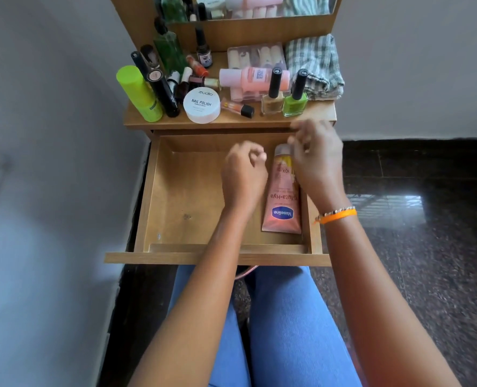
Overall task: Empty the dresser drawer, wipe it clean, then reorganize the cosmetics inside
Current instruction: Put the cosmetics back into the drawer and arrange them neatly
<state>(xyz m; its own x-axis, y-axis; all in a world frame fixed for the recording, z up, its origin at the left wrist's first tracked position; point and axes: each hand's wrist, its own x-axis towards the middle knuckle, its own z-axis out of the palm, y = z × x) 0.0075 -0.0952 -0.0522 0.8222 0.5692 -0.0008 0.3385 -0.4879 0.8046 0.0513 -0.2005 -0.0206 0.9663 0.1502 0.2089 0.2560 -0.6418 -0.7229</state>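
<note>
Fingers (301, 138) of the right hand (316, 160) are blurred and loosely bent just above the cap end of the Vaseline tube (283, 195); whether they touch or pinch the cap I cannot tell. The left hand (244, 174) hovers just beside the tube on its left, fingers curled into a loose fist and holding nothing.

The tube lies flat in the open drawer (181, 196), along its right wall, cap toward the back (the crimped end nearest the person). Nothing else shows on the drawer's floor.

Behind the drawer, the worktop (231, 120) carries the other cosmetics: a white nail polish remover tub (201, 105), a green polish bottle (296, 100), a beige one (272, 97), a pink bottle (255, 77) lying down, a lime-green can (139, 93), and a folded checked cloth (314, 67) at the back right.
</note>
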